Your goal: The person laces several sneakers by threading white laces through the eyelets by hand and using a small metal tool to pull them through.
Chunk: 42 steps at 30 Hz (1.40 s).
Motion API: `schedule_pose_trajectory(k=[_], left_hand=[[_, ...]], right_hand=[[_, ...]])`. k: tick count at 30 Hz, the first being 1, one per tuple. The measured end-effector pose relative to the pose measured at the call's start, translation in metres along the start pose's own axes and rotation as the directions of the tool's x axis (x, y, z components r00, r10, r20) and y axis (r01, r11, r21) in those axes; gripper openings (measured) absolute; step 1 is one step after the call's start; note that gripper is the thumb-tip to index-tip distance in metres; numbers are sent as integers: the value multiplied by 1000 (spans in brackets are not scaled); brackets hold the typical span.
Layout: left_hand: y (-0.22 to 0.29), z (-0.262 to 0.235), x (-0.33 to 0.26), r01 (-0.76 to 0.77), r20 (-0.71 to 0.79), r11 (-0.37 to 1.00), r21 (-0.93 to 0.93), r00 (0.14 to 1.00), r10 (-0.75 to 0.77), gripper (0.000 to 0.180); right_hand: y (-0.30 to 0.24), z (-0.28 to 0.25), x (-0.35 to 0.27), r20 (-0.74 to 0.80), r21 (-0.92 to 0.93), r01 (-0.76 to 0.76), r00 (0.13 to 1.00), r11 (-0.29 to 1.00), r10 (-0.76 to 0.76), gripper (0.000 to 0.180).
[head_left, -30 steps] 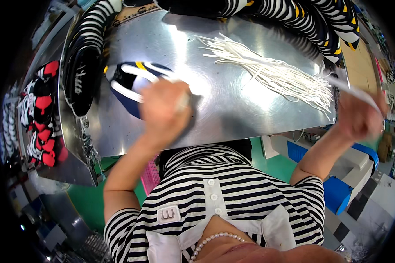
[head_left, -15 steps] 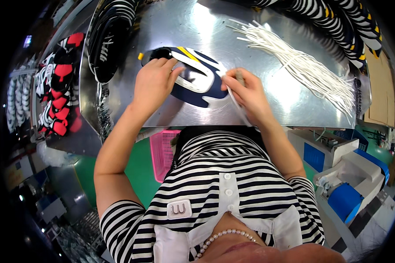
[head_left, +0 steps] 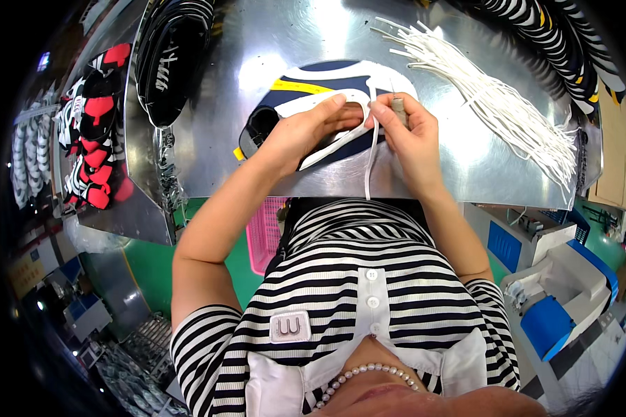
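Note:
A navy, white and yellow shoe upper lies on the metal table in front of me. My left hand grips it at the opening, with the fingers inside and the thumb on the white edge. At the toe end, my right hand pinches a white shoelace against the upper between thumb and fingertips. The lace hangs down toward the table's near edge. A small greyish-tan piece shows at the right fingers; whether it is a tool handle or a finger wrap I cannot tell.
A bundle of white laces lies to the right on the metal table. Striped uppers are stacked at the far right, black ones at the left. Red-and-black uppers lie further left. A pink basket stands below.
The shoe upper has turned and tilted up, nearer to me. My left hand has slid right, its fingers now inside the opening. The right hand has moved slightly right with the lace.

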<state>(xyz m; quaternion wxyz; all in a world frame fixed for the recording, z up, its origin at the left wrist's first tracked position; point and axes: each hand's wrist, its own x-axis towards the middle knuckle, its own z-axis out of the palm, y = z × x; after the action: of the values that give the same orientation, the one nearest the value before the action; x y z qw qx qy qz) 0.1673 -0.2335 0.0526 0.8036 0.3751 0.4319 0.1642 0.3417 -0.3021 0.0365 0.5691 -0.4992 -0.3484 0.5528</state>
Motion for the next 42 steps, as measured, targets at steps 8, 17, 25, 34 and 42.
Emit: schedule_pose_trajectory(k=[8, 17, 25, 34, 42], left_hand=[[-14, 22, -10, -347, -42, 923, 168, 933, 358, 32], [-22, 32, -14, -453, -203, 881, 135, 858, 472, 17], [-24, 29, -14, -447, -217, 868, 217, 844, 490, 22], [-29, 34, -27, -313, 262, -73, 947, 620, 740, 26], [-42, -6, -17, -318, -258, 923, 215, 893, 368, 42]], right_hand=[[-2, -3, -7, 30, -74, -45, 998, 996, 47, 12], [-9, 1, -24, 50, -275, 104, 994, 956, -94, 19], [-8, -7, -22, 82, -415, 162, 987, 895, -141, 15], [-13, -8, -1, 219, -658, 276, 960, 700, -173, 17], [-43, -26, -9, 181, -813, 241, 970, 530, -163, 25]])
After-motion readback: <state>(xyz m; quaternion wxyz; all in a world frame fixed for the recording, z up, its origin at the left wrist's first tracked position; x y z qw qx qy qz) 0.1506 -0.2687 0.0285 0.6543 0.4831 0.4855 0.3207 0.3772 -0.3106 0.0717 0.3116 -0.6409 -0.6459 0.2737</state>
